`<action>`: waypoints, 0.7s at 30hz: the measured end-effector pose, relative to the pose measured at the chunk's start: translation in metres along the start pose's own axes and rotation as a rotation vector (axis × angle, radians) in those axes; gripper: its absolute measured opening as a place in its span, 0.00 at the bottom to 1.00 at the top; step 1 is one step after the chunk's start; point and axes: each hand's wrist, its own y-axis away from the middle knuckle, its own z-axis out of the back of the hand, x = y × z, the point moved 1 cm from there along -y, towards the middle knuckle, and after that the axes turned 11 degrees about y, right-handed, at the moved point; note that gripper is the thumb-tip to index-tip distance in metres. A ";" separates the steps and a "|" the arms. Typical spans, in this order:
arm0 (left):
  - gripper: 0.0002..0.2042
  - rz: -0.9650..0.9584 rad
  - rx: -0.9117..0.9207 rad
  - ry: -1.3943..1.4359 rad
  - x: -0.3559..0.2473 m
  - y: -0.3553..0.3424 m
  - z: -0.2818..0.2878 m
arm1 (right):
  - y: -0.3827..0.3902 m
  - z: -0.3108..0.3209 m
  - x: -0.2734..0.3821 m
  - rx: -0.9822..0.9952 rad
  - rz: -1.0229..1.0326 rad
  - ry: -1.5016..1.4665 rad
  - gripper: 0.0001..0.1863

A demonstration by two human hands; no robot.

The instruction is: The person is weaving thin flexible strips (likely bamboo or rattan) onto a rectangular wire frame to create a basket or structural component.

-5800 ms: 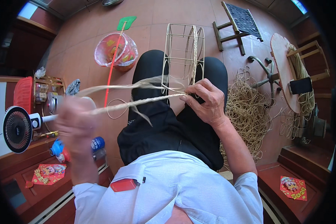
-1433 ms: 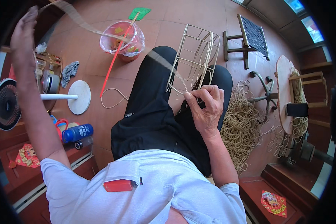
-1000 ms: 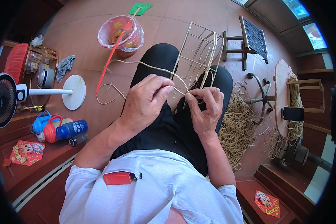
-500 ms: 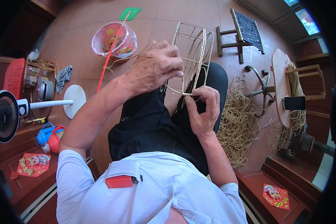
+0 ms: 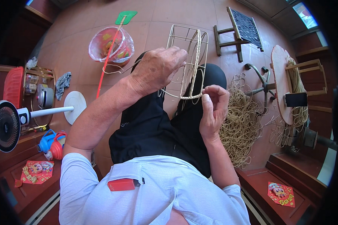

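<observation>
A wire frame of long, narrow basket shape stands between my knees, its near end toward me. Pale braided cord runs along its length and wraps the near edge. My left hand is closed just left of the frame, above my left thigh. It grips a thin cord that trails from its back toward the bucket; the fingertips hide the cord's other part. My right hand is beside the frame's near right corner, thumb and curled fingers apart. Its fingertips are at the corner; whether they touch is hard to tell.
A lined pink bucket with a green fly swatter across it stands ahead left. A heap of cord lies right of my leg. Beyond are a folding stool and a round board with a phone. A fan stands left.
My left hand has come down and slightly right, nearer the frame. The right hand has loosened from the frame's near corner, its thumb and fingers parting. The view has shifted slightly.
</observation>
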 end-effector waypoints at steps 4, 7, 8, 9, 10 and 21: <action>0.08 0.025 0.016 0.022 0.003 -0.004 0.002 | -0.014 -0.004 0.000 -0.011 -0.052 0.040 0.18; 0.08 0.051 0.063 0.025 -0.002 -0.005 0.002 | -0.028 -0.008 -0.001 0.032 -0.089 0.106 0.22; 0.08 0.034 0.067 0.011 -0.004 -0.003 0.003 | -0.031 -0.010 0.003 0.017 -0.079 0.093 0.22; 0.08 0.033 0.063 0.023 -0.008 -0.001 0.004 | -0.034 -0.010 0.008 0.059 -0.176 0.066 0.21; 0.08 0.031 0.061 0.034 -0.011 0.001 0.005 | -0.035 -0.011 0.012 0.102 -0.273 0.036 0.20; 0.10 -0.092 0.163 -0.032 -0.045 0.031 0.024 | 0.029 -0.001 -0.002 0.159 0.080 0.326 0.19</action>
